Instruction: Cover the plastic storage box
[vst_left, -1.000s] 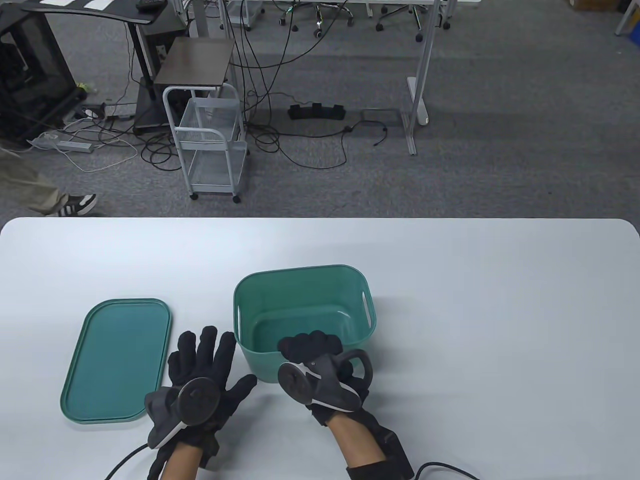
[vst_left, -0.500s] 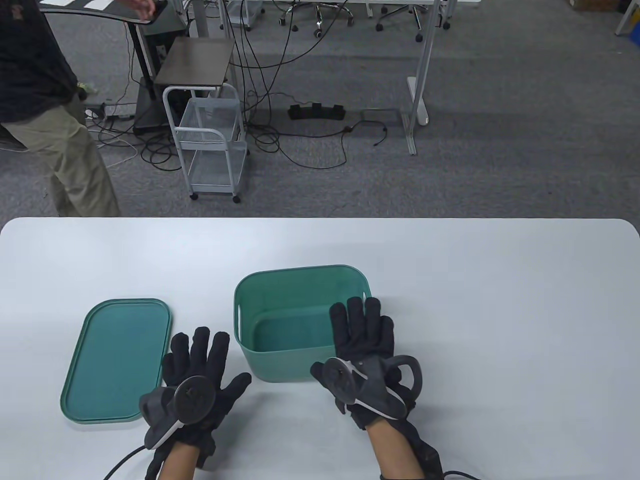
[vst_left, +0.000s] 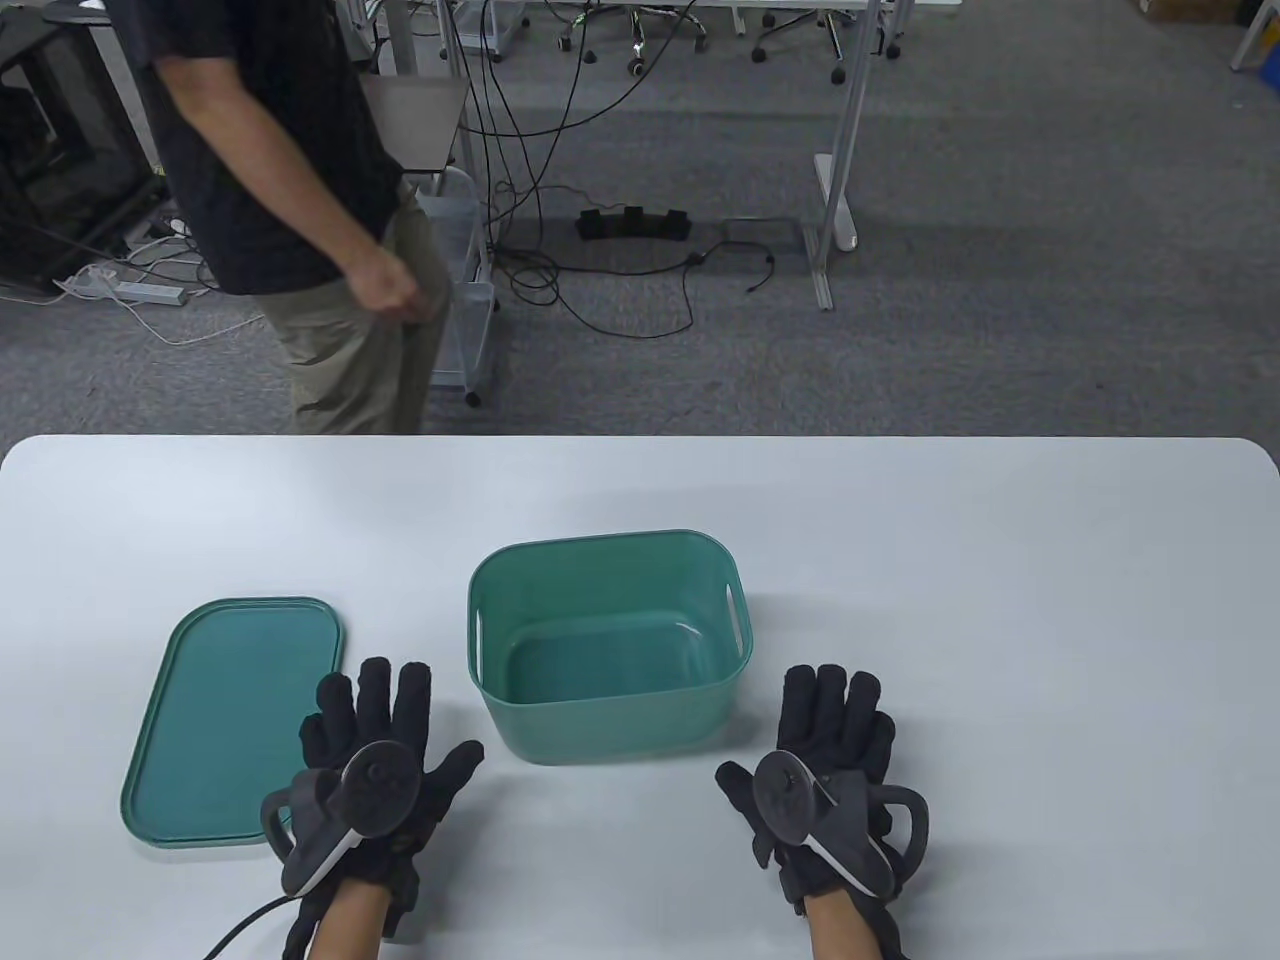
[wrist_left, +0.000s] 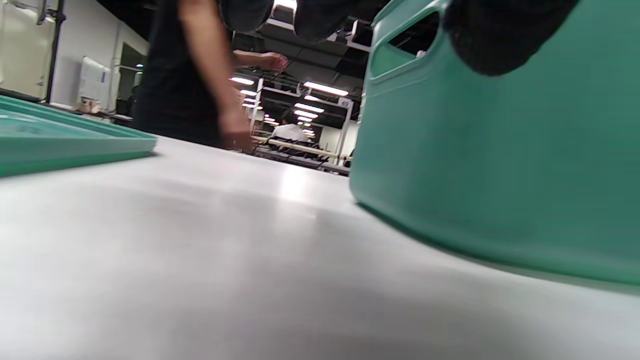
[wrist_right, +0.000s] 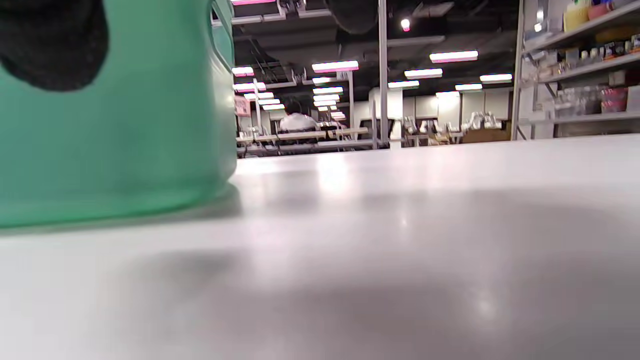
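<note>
An open green plastic storage box (vst_left: 610, 720) stands on the white table (vst_left: 1000, 600) near the middle. Its green lid (vst_left: 235, 715) lies flat on the table to the box's left. My left hand (vst_left: 375, 730) lies flat and open on the table between the lid and the box, touching neither. My right hand (vst_left: 830, 730) lies flat and open to the right of the box, holding nothing. The box wall fills the right of the left wrist view (wrist_left: 500, 165) and the left of the right wrist view (wrist_right: 110, 140). The lid's edge shows in the left wrist view (wrist_left: 65, 145).
A person in a dark shirt (vst_left: 290, 200) stands beyond the table's far edge at the left, also showing in the left wrist view (wrist_left: 190, 75). A wire cart (vst_left: 465, 290) and cables are on the floor behind.
My right hand has left the box's front rim and moved right and down onto the table. My left hand has slid slightly left and back. The person has walked in from the left.
</note>
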